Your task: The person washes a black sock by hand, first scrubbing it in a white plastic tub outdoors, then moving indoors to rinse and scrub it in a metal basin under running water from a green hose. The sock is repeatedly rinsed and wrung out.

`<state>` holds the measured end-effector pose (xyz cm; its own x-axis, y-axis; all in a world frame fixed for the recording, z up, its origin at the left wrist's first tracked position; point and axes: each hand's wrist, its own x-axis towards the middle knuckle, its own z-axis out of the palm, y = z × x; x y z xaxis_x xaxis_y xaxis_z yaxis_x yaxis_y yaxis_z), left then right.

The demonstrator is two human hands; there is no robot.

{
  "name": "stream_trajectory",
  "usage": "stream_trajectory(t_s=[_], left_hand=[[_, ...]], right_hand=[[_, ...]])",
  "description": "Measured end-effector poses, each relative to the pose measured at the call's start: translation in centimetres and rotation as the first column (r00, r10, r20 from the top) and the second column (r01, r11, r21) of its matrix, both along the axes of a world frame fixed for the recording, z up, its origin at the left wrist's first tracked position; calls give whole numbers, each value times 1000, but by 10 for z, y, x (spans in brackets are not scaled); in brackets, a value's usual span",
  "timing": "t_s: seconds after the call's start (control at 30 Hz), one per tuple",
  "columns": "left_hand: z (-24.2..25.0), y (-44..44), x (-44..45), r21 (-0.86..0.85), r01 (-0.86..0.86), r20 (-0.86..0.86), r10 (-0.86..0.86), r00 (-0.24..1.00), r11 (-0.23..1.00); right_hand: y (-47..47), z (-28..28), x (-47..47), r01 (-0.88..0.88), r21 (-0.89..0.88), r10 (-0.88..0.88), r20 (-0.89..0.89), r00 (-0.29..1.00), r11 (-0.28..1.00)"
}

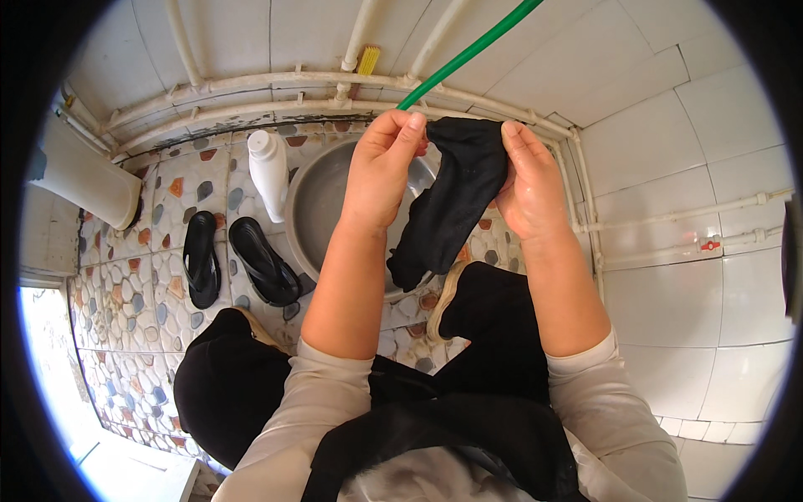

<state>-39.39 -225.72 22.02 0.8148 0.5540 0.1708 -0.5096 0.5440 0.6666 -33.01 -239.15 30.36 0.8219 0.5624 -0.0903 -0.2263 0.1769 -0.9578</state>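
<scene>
A black sock (461,188) hangs stretched between my two hands, its wide end at the top and its narrower end drooping to the lower left. My left hand (386,166) pinches its upper left corner between thumb and fingers. On the other side, my right hand (530,179) grips the upper right edge, thumb on top. Below the cloth and partly hidden by my left forearm stands a round grey metal basin (320,207) on the floor. Whether it holds water cannot be told clearly.
Left of the basin stand a white plastic bottle (268,176) and a pair of black flip-flops (202,260). A green hose (470,56) slants down behind my hands. White pipes (251,80) run along the tiled wall, with a yellow brush (369,61) resting there. A red-handled valve (710,245) is at right.
</scene>
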Motion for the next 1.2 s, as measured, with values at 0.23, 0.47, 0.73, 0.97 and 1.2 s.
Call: stream_trajectory(t_s=[0.23, 0.47, 0.73, 0.97, 1.2], left_hand=[[12, -11, -3, 312, -182, 168, 134, 977, 933], [21, -26, -2, 661, -210, -18, 294, 955, 721], [-11, -2, 2, -21, -37, -155, 34, 987, 999], [-91, 49, 9, -274, -285, -346, 182, 920, 918], [-187, 73, -12, -19, -228, -762, 134, 633, 974]], right_hand=[[-5, 4, 3, 58, 61, -56, -37, 998, 996], [-9, -10, 15, 22, 104, -12, -96, 995, 994], [-6, -17, 20, 70, 117, -43, -223, 974, 991], [3, -45, 36, 106, -87, -102, 53, 993, 990], [0, -127, 119, 341, -705, 421, 668, 614, 622]])
